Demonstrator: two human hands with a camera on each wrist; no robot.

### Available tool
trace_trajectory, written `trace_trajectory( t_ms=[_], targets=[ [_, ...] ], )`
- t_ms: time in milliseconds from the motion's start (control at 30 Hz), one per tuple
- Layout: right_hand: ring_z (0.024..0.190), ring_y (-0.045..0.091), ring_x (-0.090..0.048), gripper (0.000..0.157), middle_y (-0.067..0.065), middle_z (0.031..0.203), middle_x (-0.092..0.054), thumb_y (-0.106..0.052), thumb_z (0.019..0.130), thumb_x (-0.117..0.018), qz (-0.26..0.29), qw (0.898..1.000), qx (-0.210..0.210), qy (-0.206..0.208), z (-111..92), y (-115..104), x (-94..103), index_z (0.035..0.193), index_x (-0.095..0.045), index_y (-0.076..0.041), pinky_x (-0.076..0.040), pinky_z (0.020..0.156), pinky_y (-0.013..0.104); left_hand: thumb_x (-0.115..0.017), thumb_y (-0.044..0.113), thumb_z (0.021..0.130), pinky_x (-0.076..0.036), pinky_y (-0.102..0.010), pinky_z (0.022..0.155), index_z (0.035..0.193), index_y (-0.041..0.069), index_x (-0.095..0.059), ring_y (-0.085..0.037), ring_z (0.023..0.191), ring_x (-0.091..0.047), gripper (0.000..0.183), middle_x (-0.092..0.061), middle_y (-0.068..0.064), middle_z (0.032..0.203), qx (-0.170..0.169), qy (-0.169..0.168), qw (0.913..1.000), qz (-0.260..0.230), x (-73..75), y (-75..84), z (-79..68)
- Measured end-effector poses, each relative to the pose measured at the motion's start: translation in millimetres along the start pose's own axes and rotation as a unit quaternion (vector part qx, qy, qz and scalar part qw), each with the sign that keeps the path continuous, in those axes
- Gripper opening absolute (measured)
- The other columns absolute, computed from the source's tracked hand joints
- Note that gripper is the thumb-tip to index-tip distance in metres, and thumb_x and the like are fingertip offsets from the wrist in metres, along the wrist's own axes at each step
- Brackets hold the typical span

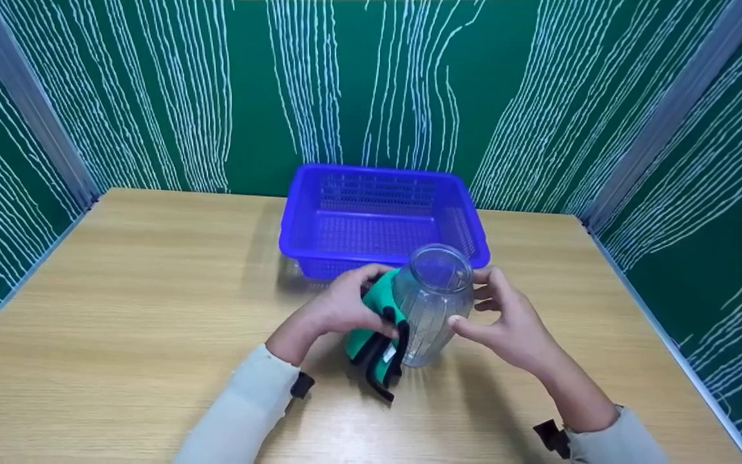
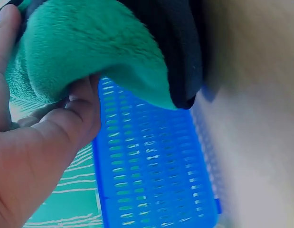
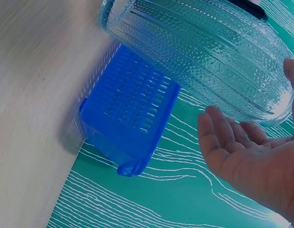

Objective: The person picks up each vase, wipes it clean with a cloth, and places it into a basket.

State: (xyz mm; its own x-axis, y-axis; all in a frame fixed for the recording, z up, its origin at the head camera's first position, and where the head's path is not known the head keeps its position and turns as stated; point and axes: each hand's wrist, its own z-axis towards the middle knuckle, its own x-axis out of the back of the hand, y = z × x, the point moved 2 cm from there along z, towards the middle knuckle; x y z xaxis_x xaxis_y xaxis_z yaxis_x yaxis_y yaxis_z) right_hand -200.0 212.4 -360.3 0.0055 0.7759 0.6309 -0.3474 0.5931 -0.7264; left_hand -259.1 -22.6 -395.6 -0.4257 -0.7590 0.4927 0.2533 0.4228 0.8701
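The left hand (image 1: 344, 305) is pinching black-edged green fleece (image 1: 381, 295); the spread right hand (image 1: 518, 330) is perhaps touching the clear ribbed-glass vase (image 1: 434, 314) beside it.

Basket (image 1: 332, 257) blocks way beyond glass vase (image 1: 432, 316); tabletop (image 1: 120, 309) free at left.

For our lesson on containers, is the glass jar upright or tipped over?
Upright, or nearly so: the head view shows the glass jar with its round rim uppermost and its base towards the table.
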Motion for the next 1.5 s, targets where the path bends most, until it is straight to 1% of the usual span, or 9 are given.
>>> trace_trajectory(
  t_ms=[233,467,600,800,967,1067,1200,1333,1500],
  targets=[
    [0.094,0.012,-0.053,0.055,-0.005,0.112,-0.053,-0.034,0.069,-0.073,0.002,1.000,-0.003,-0.004,0,-2,1.5,0.112,-0.043,-0.018,-0.044,0.082,0.038,-0.083,0.046,0.044,-0.039,-0.039,0.089,0.116,0.041,-0.044,-0.012,0.105,-0.048,0.082,-0.052,0.015,0.112,-0.001,0.017,0.9988,-0.046,11.8,15.1,-4.6],
    [0.095,0.014,-0.053,0.054,-0.001,0.110,-0.048,-0.027,0.070,-0.073,0.016,1.000,0.002,0.009,0,-2,0.9,0.116,-0.047,-0.016,-0.046,0.080,0.036,-0.083,0.030,0.054,-0.039,-0.036,0.089,0.120,0.029,-0.046,-0.015,0.103,-0.049,0.075,-0.054,0.010,0.110,-0.020,0.035,0.9950,-0.092,20.3,48.3,-20.3],
    [0.096,0.012,-0.052,0.056,-0.002,0.108,-0.051,-0.025,0.070,-0.073,0.000,1.000,0.009,0.012,0,-3,0.9,0.119,-0.047,-0.018,-0.047,0.080,0.034,-0.082,0.028,0.057,-0.039,-0.037,0.087,0.121,0.029,-0.046,-0.014,0.103,-0.047,0.073,-0.054,0.011,0.110,-0.023,0.048,0.9947,-0.088,19.9,56.9,-22.2],
    [0.102,0.014,-0.051,0.062,0.000,0.117,-0.050,-0.021,0.074,-0.070,-0.009,1.000,0.022,-0.001,0,-5,0.7,0.128,-0.040,-0.019,-0.047,0.082,0.036,-0.081,0.043,0.051,-0.039,-0.040,0.086,0.117,0.044,-0.044,-0.011,0.106,-0.044,0.076,-0.046,0.017,0.115,-0.032,0.061,0.9956,-0.063,12.5,48.7,-10.4],
    [0.099,0.015,-0.052,0.065,0.004,0.115,-0.052,-0.019,0.073,-0.071,0.001,1.000,0.013,0.004,-2,-19,0.2,0.129,-0.039,-0.013,-0.047,0.081,0.038,-0.079,0.050,0.049,-0.039,-0.043,0.086,0.118,0.051,-0.037,-0.012,0.107,-0.044,0.080,-0.046,0.019,0.117,-0.039,0.026,0.9970,-0.062,5.7,38.9,-2.8],
    [0.095,0.015,-0.054,0.070,0.004,0.110,-0.055,-0.025,0.070,-0.073,0.001,1.000,0.004,0.007,-2,-21,-0.1,0.129,-0.037,-0.017,-0.047,0.081,0.038,-0.079,0.051,0.049,-0.038,-0.045,0.087,0.119,0.053,-0.035,-0.012,0.108,-0.045,0.082,-0.047,0.019,0.117,-0.030,0.007,0.9972,-0.068,4.1,34.7,-1.9],
    [0.093,0.015,-0.056,0.070,0.003,0.107,-0.058,-0.027,0.069,-0.074,0.010,1.000,-0.001,0.004,-2,-21,0.1,0.127,-0.037,-0.018,-0.046,0.081,0.038,-0.080,0.051,0.048,-0.038,-0.043,0.087,0.118,0.054,-0.035,-0.011,0.107,-0.045,0.083,-0.047,0.020,0.116,-0.025,0.005,0.9977,-0.062,3.6,29.1,-0.9],
    [0.094,0.016,-0.056,0.066,0.005,0.106,-0.058,-0.022,0.069,-0.074,0.012,1.000,-0.006,0.000,-4,-33,1.9,0.125,-0.039,-0.011,-0.046,0.083,0.039,-0.081,0.050,0.046,-0.039,-0.040,0.086,0.116,0.052,-0.036,-0.010,0.105,-0.046,0.083,-0.048,0.020,0.114,-0.024,0.005,0.9982,-0.055,4.1,25.4,0.0],
    [0.095,0.016,-0.055,0.062,0.006,0.107,-0.058,-0.020,0.070,-0.073,0.006,1.000,-0.004,-0.009,-5,-36,3.4,0.121,-0.040,-0.010,-0.045,0.082,0.040,-0.082,0.049,0.044,-0.039,-0.040,0.087,0.115,0.049,-0.038,-0.010,0.105,-0.046,0.083,-0.049,0.020,0.113,-0.020,-0.001,0.9983,-0.054,4.8,24.3,0.2]
  ],
)
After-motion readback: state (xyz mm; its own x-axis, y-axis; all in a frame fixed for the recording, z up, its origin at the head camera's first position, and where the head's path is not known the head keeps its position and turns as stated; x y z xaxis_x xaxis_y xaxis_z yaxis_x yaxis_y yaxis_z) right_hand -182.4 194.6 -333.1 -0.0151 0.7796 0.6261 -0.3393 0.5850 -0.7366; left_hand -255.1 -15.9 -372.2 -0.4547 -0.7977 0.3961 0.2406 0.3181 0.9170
